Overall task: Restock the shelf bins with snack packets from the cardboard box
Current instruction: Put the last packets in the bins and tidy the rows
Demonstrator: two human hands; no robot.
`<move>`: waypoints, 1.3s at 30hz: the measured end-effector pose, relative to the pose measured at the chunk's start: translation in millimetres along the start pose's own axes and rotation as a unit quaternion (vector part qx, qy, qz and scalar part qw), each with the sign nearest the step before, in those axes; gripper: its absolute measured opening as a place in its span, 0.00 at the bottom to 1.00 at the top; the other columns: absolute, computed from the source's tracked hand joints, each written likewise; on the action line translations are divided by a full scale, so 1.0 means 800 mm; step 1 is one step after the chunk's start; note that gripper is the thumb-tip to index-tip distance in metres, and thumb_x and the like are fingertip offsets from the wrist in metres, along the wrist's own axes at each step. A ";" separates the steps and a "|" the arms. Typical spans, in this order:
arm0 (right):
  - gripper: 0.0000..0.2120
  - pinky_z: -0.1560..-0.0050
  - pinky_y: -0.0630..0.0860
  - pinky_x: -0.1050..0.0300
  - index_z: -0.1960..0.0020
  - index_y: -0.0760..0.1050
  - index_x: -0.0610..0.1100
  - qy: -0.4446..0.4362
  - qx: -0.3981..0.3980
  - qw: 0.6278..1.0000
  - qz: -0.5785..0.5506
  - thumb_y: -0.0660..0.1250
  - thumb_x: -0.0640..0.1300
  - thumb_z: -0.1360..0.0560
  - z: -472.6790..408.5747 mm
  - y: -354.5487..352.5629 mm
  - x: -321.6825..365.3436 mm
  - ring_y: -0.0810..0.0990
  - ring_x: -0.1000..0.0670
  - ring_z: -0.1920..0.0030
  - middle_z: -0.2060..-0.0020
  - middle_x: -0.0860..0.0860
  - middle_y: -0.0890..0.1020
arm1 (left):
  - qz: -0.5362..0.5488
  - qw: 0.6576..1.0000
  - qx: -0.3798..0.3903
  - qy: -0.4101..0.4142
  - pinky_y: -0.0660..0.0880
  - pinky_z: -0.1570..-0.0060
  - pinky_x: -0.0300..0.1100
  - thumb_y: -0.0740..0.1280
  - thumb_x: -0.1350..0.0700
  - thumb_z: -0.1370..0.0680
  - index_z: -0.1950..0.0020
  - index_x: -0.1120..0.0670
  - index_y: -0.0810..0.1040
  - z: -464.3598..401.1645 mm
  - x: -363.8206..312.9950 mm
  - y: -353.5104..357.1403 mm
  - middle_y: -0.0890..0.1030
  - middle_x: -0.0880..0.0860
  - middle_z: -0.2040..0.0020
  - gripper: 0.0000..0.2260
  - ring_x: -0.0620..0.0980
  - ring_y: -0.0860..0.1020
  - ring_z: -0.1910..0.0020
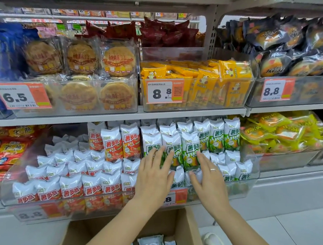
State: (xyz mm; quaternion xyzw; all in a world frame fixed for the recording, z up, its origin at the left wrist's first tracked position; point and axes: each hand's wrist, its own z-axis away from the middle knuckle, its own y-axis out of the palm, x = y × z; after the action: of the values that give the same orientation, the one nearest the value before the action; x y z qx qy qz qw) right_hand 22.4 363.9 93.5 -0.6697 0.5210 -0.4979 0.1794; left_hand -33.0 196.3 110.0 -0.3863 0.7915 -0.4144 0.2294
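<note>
Both my hands are spread flat, fingers straight: my left hand and right hand press the green snack packets upright in the clear shelf bin, gripping nothing. More packets lie in the cardboard box below. I judge them light, puffy and slippery, their contents likely brittle, so I'd pinch each by its crimped top seam or cup its sides, not squeeze the middle
</note>
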 end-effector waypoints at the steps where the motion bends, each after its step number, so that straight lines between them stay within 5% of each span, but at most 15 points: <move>1: 0.32 0.29 0.64 0.48 0.23 0.57 0.48 -0.002 0.011 1.000 0.014 0.51 0.62 0.23 0.003 0.002 -0.002 0.66 0.47 0.29 0.28 0.49 0.68 | -0.018 1.000 0.024 0.004 0.69 0.36 0.54 0.57 0.46 0.23 0.29 0.51 0.69 0.001 -0.001 0.003 0.73 0.56 0.32 0.24 0.58 0.70 0.33; 10: 0.29 0.27 0.59 0.50 0.23 0.54 0.50 0.029 0.029 0.998 -0.050 0.61 0.49 0.21 0.008 0.002 0.000 0.59 0.50 0.25 0.26 0.49 0.63 | -0.009 0.998 0.059 0.002 0.67 0.33 0.56 0.54 0.47 0.23 0.27 0.51 0.66 0.004 -0.006 0.002 0.70 0.55 0.28 0.25 0.57 0.67 0.29; 15: 0.21 0.31 0.64 0.53 0.30 0.68 0.42 -0.013 -0.037 0.993 -0.115 0.61 0.44 0.23 0.043 -0.001 0.029 0.67 0.48 0.32 0.34 0.46 0.73 | 0.153 0.988 -0.008 0.010 0.49 0.27 0.43 0.56 0.52 0.21 0.29 0.53 0.69 0.040 0.006 -0.021 0.70 0.52 0.29 0.20 0.50 0.59 0.27; 20: 0.18 0.41 0.67 0.64 0.35 0.72 0.45 -0.076 0.043 0.987 -0.138 0.60 0.42 0.25 0.118 0.018 0.058 0.73 0.54 0.41 0.41 0.51 0.76 | 0.179 0.984 -0.014 -0.013 0.58 0.30 0.43 0.59 0.57 0.23 0.41 0.55 0.79 0.134 0.047 -0.030 0.79 0.49 0.41 0.15 0.51 0.69 0.34; 24: 0.17 0.50 0.73 0.58 0.34 0.68 0.54 -0.047 0.241 0.969 -0.027 0.57 0.49 0.22 0.173 0.049 0.061 0.75 0.54 0.43 0.38 0.57 0.73 | 0.134 0.977 0.141 -0.084 0.69 0.38 0.46 0.58 0.55 0.27 0.48 0.53 0.82 0.227 0.082 -0.012 0.83 0.48 0.49 0.15 0.53 0.75 0.39; 30: 0.23 0.40 0.70 0.54 0.28 0.65 0.48 0.045 0.578 0.807 0.111 0.58 0.54 0.21 0.201 0.125 0.046 0.71 0.45 0.34 0.34 0.46 0.73 | 0.041 0.844 0.516 -0.138 0.67 0.38 0.44 0.58 0.51 0.21 0.33 0.52 0.72 0.298 0.099 0.031 0.75 0.54 0.34 0.17 0.56 0.70 0.35; 34: 0.22 0.39 0.69 0.54 0.29 0.66 0.47 0.072 0.600 0.788 0.120 0.57 0.53 0.21 0.202 0.185 0.039 0.71 0.44 0.34 0.34 0.45 0.73 | 0.058 0.770 0.609 -0.180 0.66 0.36 0.45 0.58 0.52 0.20 0.29 0.53 0.66 0.314 0.107 0.076 0.69 0.56 0.30 0.20 0.57 0.68 0.32; 39: 0.21 0.41 0.71 0.55 0.30 0.65 0.47 0.167 0.581 0.790 0.098 0.58 0.49 0.22 0.204 0.261 -0.004 0.73 0.44 0.36 0.35 0.44 0.74 | 0.083 0.746 0.622 -0.221 0.69 0.37 0.47 0.58 0.52 0.20 0.25 0.50 0.61 0.327 0.124 0.145 0.67 0.56 0.29 0.23 0.58 0.68 0.32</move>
State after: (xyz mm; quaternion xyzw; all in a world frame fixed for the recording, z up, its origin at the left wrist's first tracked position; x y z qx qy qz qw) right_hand 53.3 239.3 -138.6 -0.2906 0.2179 -0.7906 0.4929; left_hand 37.6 32.7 -134.9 -0.1714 0.3145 -0.6971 0.6211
